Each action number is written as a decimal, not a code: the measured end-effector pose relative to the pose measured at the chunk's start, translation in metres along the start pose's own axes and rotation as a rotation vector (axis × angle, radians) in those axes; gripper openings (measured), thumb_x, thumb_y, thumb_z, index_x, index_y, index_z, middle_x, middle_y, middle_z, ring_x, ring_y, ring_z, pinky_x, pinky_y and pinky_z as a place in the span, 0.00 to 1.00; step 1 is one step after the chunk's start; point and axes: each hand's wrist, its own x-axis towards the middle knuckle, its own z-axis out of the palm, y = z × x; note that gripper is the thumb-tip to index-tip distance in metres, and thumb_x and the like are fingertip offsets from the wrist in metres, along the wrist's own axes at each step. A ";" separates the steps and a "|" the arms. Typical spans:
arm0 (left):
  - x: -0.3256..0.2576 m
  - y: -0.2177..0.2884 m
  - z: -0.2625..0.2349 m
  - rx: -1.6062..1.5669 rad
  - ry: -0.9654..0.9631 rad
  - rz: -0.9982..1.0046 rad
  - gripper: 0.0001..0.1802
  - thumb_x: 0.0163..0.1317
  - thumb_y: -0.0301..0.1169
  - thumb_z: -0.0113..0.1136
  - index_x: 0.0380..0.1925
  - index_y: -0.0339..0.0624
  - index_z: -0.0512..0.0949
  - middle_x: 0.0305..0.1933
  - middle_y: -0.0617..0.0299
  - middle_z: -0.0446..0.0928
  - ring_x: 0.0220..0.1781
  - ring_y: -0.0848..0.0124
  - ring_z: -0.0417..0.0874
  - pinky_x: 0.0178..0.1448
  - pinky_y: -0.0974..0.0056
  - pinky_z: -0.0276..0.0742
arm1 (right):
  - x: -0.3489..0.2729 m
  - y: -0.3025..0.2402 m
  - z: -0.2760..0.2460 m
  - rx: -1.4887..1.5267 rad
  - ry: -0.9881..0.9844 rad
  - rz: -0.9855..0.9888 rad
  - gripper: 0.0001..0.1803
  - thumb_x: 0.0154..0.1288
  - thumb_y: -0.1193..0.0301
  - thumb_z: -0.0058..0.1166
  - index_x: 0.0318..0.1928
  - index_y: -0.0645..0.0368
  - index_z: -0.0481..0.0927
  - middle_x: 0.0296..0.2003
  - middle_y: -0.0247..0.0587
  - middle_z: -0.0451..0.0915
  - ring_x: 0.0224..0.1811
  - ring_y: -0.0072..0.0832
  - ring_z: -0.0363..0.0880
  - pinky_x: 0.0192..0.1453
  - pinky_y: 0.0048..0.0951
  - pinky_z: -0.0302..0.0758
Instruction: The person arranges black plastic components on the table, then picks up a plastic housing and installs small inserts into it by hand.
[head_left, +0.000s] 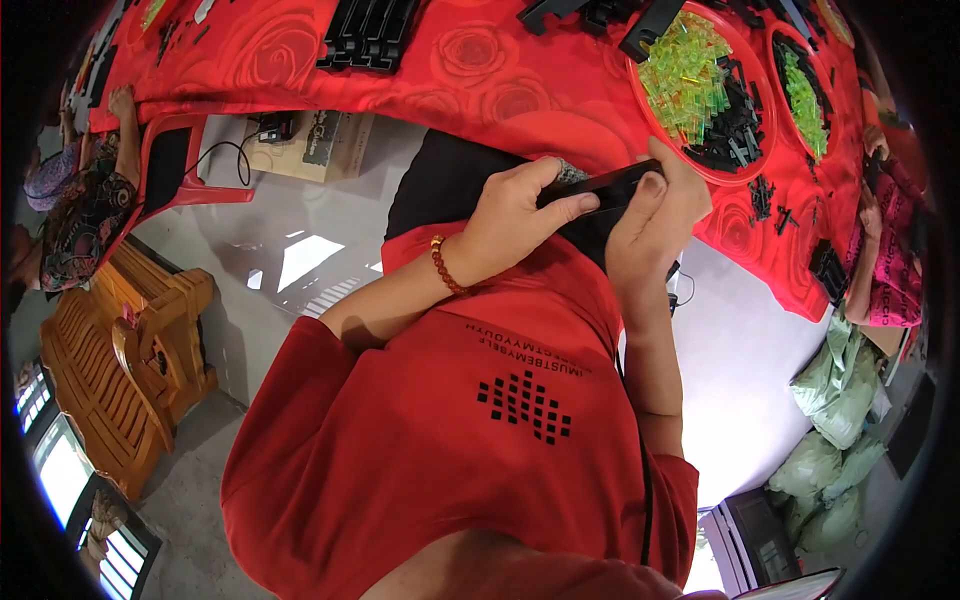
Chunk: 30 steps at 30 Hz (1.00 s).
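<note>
Above my lap, at the edge of a red cloth-covered table, both hands hold a slim black bar [622, 180] that looks like plastic. My left hand [512, 215], with a beaded bracelet on the wrist, grips its left end, thumb along the near side. My right hand [652, 225] is closed round the other end, its thumb pressed on the face. A small grey speckled patch [570, 175] shows by the left fingers; I cannot tell what it is. The bar's underside is hidden.
Beyond my right hand stands a red basin [771, 125] with yellow-green clear pieces [685, 75] and small black parts [738, 125]. Long black mouldings [370, 35] lie on the rose-patterned tablecloth [470, 50]. People sit at both sides. A wooden bench [120, 370] is left, green sacks [840, 385] right.
</note>
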 end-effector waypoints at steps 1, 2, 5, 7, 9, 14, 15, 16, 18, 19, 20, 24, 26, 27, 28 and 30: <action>0.000 -0.001 0.000 -0.001 -0.003 0.002 0.14 0.60 0.33 0.69 0.34 0.35 0.75 0.27 0.51 0.75 0.27 0.66 0.73 0.34 0.63 0.71 | -0.002 -0.001 0.002 -0.002 0.002 0.001 0.14 0.73 0.74 0.46 0.56 0.67 0.75 0.47 0.47 0.79 0.48 0.40 0.73 0.61 0.41 0.60; 0.001 -0.003 -0.001 0.014 -0.009 -0.022 0.15 0.60 0.34 0.71 0.34 0.36 0.75 0.29 0.51 0.77 0.28 0.67 0.75 0.35 0.63 0.72 | -0.006 -0.001 0.005 0.008 0.015 -0.012 0.15 0.73 0.75 0.47 0.56 0.67 0.74 0.47 0.47 0.79 0.48 0.40 0.74 0.60 0.42 0.60; 0.000 -0.010 -0.001 0.006 -0.033 -0.089 0.16 0.59 0.34 0.72 0.35 0.36 0.76 0.31 0.52 0.79 0.31 0.68 0.79 0.37 0.64 0.74 | -0.009 -0.003 0.005 0.033 0.001 -0.014 0.15 0.72 0.76 0.48 0.56 0.67 0.74 0.47 0.47 0.78 0.47 0.41 0.74 0.59 0.43 0.61; -0.001 -0.011 0.002 -0.019 -0.053 -0.134 0.15 0.59 0.33 0.72 0.36 0.36 0.75 0.31 0.53 0.80 0.32 0.68 0.80 0.38 0.64 0.75 | -0.011 -0.004 0.003 0.044 -0.027 -0.001 0.15 0.72 0.76 0.48 0.56 0.67 0.73 0.48 0.47 0.78 0.47 0.41 0.74 0.59 0.43 0.61; -0.004 -0.010 0.006 -0.170 -0.041 -0.155 0.12 0.65 0.26 0.65 0.45 0.36 0.75 0.35 0.64 0.80 0.36 0.80 0.77 0.41 0.70 0.76 | -0.013 -0.006 0.002 0.047 0.001 -0.029 0.15 0.70 0.78 0.49 0.55 0.67 0.73 0.47 0.47 0.78 0.46 0.42 0.75 0.58 0.42 0.62; -0.014 -0.008 0.011 -0.092 -0.024 -0.156 0.17 0.64 0.30 0.67 0.44 0.36 0.71 0.33 0.56 0.81 0.35 0.72 0.81 0.42 0.64 0.77 | -0.013 -0.019 -0.007 0.023 -0.050 -0.024 0.15 0.67 0.79 0.52 0.54 0.68 0.73 0.46 0.48 0.78 0.45 0.43 0.75 0.57 0.42 0.64; -0.016 -0.008 0.010 -0.108 -0.022 -0.158 0.16 0.65 0.30 0.66 0.44 0.36 0.70 0.33 0.56 0.81 0.35 0.73 0.81 0.41 0.65 0.76 | -0.014 -0.021 -0.007 0.027 -0.067 -0.029 0.15 0.66 0.80 0.53 0.53 0.68 0.74 0.46 0.48 0.78 0.45 0.43 0.75 0.57 0.42 0.64; -0.015 -0.007 0.009 -0.107 -0.023 -0.160 0.16 0.65 0.30 0.66 0.44 0.36 0.70 0.33 0.56 0.81 0.35 0.73 0.81 0.41 0.65 0.76 | -0.013 -0.022 -0.008 0.028 -0.067 -0.027 0.15 0.66 0.80 0.53 0.53 0.68 0.74 0.46 0.48 0.78 0.45 0.43 0.75 0.57 0.42 0.64; -0.008 -0.006 0.004 -0.183 -0.175 -0.215 0.15 0.69 0.28 0.61 0.52 0.37 0.72 0.40 0.64 0.79 0.40 0.78 0.78 0.45 0.70 0.77 | -0.006 -0.024 -0.010 -0.065 -0.066 -0.051 0.14 0.67 0.78 0.53 0.52 0.67 0.75 0.46 0.47 0.78 0.46 0.43 0.75 0.57 0.43 0.64; -0.005 -0.007 0.003 -0.179 -0.169 -0.218 0.15 0.69 0.28 0.61 0.52 0.37 0.72 0.40 0.64 0.79 0.40 0.78 0.78 0.45 0.70 0.77 | -0.003 -0.024 -0.009 -0.058 -0.069 -0.052 0.14 0.67 0.78 0.53 0.52 0.67 0.75 0.46 0.47 0.78 0.46 0.43 0.75 0.57 0.43 0.64; -0.001 -0.009 0.003 -0.210 -0.209 -0.230 0.16 0.70 0.30 0.60 0.53 0.36 0.71 0.41 0.63 0.79 0.40 0.77 0.79 0.44 0.70 0.77 | -0.001 -0.023 -0.007 -0.095 -0.050 -0.051 0.13 0.68 0.77 0.52 0.52 0.67 0.75 0.46 0.46 0.79 0.46 0.42 0.75 0.58 0.43 0.64; 0.011 -0.008 -0.007 -0.256 -0.307 -0.275 0.17 0.72 0.33 0.57 0.56 0.36 0.71 0.44 0.61 0.80 0.41 0.76 0.81 0.44 0.70 0.79 | 0.004 -0.008 0.001 -0.100 -0.027 -0.007 0.13 0.71 0.73 0.51 0.52 0.66 0.76 0.46 0.43 0.80 0.47 0.40 0.76 0.60 0.42 0.63; 0.017 0.002 -0.016 -0.253 -0.374 -0.353 0.19 0.74 0.36 0.54 0.58 0.36 0.70 0.47 0.59 0.81 0.41 0.75 0.82 0.46 0.69 0.80 | 0.006 -0.006 0.001 -0.094 -0.050 -0.016 0.13 0.72 0.72 0.50 0.52 0.65 0.76 0.46 0.42 0.80 0.48 0.39 0.76 0.60 0.41 0.62; 0.019 0.001 -0.017 -0.325 -0.425 -0.390 0.19 0.75 0.36 0.52 0.59 0.36 0.70 0.47 0.59 0.81 0.41 0.75 0.83 0.47 0.69 0.80 | 0.007 -0.006 0.000 -0.069 -0.052 -0.010 0.12 0.73 0.72 0.49 0.52 0.64 0.76 0.46 0.43 0.80 0.48 0.40 0.76 0.61 0.41 0.61; 0.021 0.000 -0.018 -0.397 -0.476 -0.427 0.20 0.75 0.36 0.51 0.60 0.36 0.69 0.48 0.58 0.81 0.41 0.76 0.83 0.47 0.70 0.81 | 0.008 -0.006 0.000 -0.044 -0.054 -0.003 0.12 0.73 0.72 0.48 0.52 0.63 0.76 0.46 0.43 0.80 0.48 0.41 0.76 0.61 0.41 0.61; 0.020 -0.009 -0.018 -0.465 -0.528 -0.373 0.26 0.77 0.45 0.47 0.65 0.37 0.67 0.52 0.56 0.79 0.44 0.72 0.84 0.53 0.67 0.80 | 0.008 -0.002 0.000 -0.017 -0.067 0.080 0.12 0.75 0.71 0.46 0.52 0.64 0.77 0.46 0.44 0.80 0.47 0.40 0.76 0.60 0.40 0.63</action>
